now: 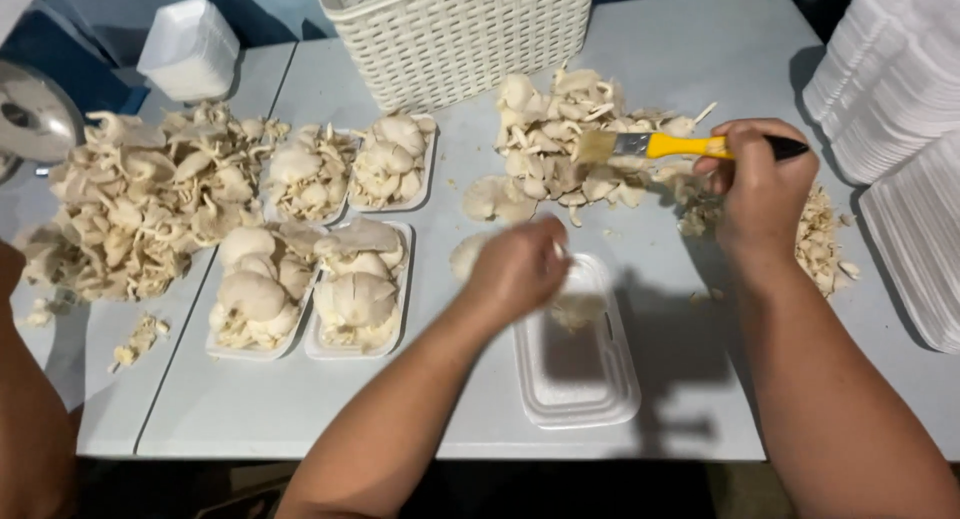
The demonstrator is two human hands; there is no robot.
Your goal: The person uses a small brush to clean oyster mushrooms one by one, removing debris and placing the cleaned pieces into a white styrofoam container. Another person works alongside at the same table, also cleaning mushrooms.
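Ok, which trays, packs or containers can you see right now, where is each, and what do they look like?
Open foam tray: white, rectangular, under the left hand, nearly empty.
Filled trays: four white ones, centre-left, heaped with pale mushrooms.
Tray stacks: white foam, far right edge.
Basket: cream woven plastic, top centre.
Small white tub: top left.
No labels, signs or screens visible.

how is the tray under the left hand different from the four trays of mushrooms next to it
The near tray is almost bare, with only a little mushroom at its far end by the left hand; the four filled trays are heaped. The near tray lies alone, in front of the person; the four sit close together in a two-by-two block to the left. All are white foam trays of a similar oblong shape on the same table.
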